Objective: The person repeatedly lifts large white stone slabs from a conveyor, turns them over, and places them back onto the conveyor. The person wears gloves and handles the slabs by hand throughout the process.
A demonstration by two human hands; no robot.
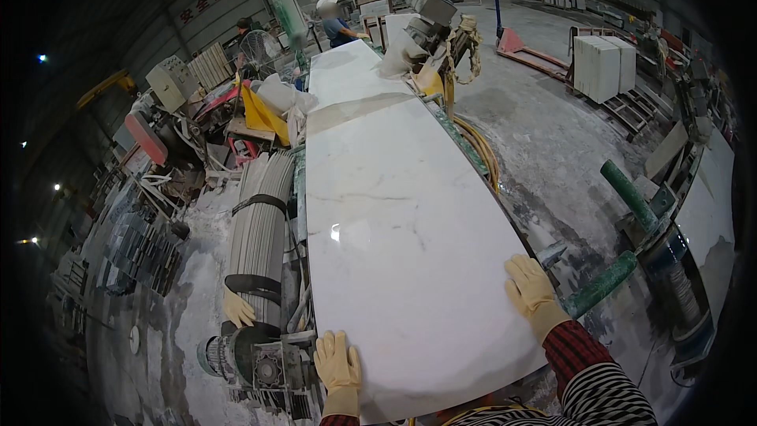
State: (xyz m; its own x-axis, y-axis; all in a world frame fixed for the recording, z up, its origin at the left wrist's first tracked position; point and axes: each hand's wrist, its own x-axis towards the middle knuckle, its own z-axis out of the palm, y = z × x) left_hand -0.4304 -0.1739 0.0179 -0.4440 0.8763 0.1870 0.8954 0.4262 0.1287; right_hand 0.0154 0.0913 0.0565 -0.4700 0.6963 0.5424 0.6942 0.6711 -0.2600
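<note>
A long white slab (386,268) with faint grey-brown veins, like polished stone, lies flat in front of me and runs away toward the back. My left hand (337,364), in a cream work glove, rests at its near left edge with the fingers stretched forward. At the right edge, a little farther off, lies my right hand (531,287), gloved the same way, fingers extended over the border. Neither hand grips anything that I can see. Beyond a wet-looking greyish band, another white slab (343,63) continues the line.
Left of the slab, a loose cream glove (238,308) lies by a strapped bundle of grey strips (264,229) and a motor (236,355). Green rollers (603,284) stand at right. A machine head (426,31) and a person (335,24) are farther back. A red pallet jack (528,51) stands beyond.
</note>
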